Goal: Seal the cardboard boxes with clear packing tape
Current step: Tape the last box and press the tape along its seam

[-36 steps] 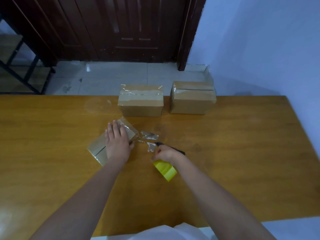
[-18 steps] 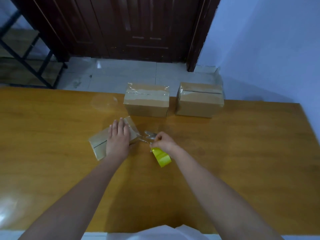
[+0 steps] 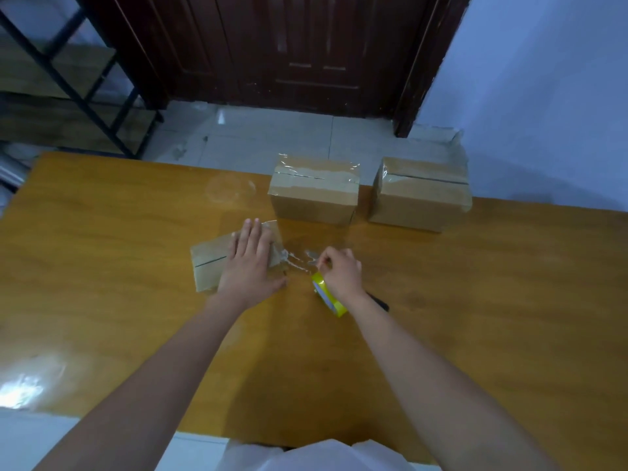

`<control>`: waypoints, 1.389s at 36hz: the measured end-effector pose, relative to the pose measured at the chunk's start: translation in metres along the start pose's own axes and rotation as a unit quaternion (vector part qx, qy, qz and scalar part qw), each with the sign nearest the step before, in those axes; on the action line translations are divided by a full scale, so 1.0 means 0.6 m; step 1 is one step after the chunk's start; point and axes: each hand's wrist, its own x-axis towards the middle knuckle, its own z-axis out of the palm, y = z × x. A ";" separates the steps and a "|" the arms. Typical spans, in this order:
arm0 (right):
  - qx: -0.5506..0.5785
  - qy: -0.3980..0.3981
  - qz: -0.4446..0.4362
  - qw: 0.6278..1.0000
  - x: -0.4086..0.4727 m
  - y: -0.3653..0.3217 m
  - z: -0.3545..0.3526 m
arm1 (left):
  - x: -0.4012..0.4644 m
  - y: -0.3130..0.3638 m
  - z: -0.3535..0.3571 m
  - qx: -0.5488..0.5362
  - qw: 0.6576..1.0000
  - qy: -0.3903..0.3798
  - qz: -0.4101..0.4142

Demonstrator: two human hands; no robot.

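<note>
Change: right hand (image 3: 339, 271) has moved closer to the small box (image 3: 217, 263) than a second ago, and the loose tape strip (image 3: 299, 261) between them is shorter; left hand has stayed flat on the box.
Left hand (image 3: 249, 266): fingers straight and together, palm pressing on top of the small box, grasping nothing.
Right hand: fingers curled, pinching the tape strip at its near end, with the yellow tape roll (image 3: 328, 295) just under the wrist.
Small box: lies on the table (image 3: 492, 300) at an angle, dark flap seam visible left of the hand, clear tape over its right end.
Tape strip: crinkled, runs from the box's right end to the right fingers.
Sealed boxes: middle box (image 3: 314, 195) and right box (image 3: 421, 195) stand side by side at the table's far edge, apart from each other, both taped over the top.
Dark object (image 3: 379, 300): partly hidden behind the right wrist; identity cannot be told.
</note>
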 end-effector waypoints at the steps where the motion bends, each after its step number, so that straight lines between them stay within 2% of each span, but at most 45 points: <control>1: -0.003 0.001 -0.005 1.000 0.000 -0.001 -0.001 | -0.003 0.004 0.000 -0.005 0.999 0.035 0.022; 5: -0.012 0.025 -0.021 0.999 -0.006 -0.001 0.003 | -0.019 0.027 0.017 -0.010 0.980 0.167 0.110; 11: -0.092 0.068 -0.058 0.992 -0.014 -0.006 0.008 | -0.044 0.060 0.029 -0.036 0.960 0.218 0.172; 13: -0.117 0.079 -0.059 0.988 -0.017 -0.007 0.009 | -0.048 0.064 0.025 -0.049 0.963 0.219 0.149; 17: -0.137 0.085 -0.081 0.984 -0.018 -0.010 0.010 | -0.050 0.056 0.025 -0.061 0.975 0.193 0.091; 22: -0.163 0.071 -0.103 0.979 -0.013 -0.023 0.005 | -0.050 0.030 0.022 -0.081 0.985 0.146 -0.045; 24: -0.158 0.075 -0.101 0.979 -0.014 -0.028 0.000 | -0.048 0.017 0.018 -0.081 0.986 0.131 -0.063; 28: -0.121 0.100 -0.081 0.984 -0.014 -0.028 0.003 | -0.031 -0.011 0.013 -0.020 0.997 0.021 -0.065; 30: -0.110 0.101 -0.072 0.986 -0.012 -0.031 0.006 | -0.020 -0.026 0.010 0.002 0.999 -0.007 -0.053; 36: -0.171 0.044 -0.038 0.983 0.003 -0.049 -0.009 | 0.013 -0.059 -0.016 -0.010 0.999 -0.026 -0.044; 41: -0.291 -0.020 -0.029 0.956 0.007 -0.046 -0.021 | 0.007 -0.054 -0.008 -0.012 0.999 -0.007 -0.041; 47: -0.366 -0.174 -0.021 0.914 0.016 -0.031 -0.002 | -0.008 -0.048 0.006 -0.026 0.999 0.011 -0.044; 50: -0.356 -0.206 -0.003 0.912 0.024 -0.025 0.021 | -0.007 -0.048 0.007 -0.040 0.998 0.019 -0.044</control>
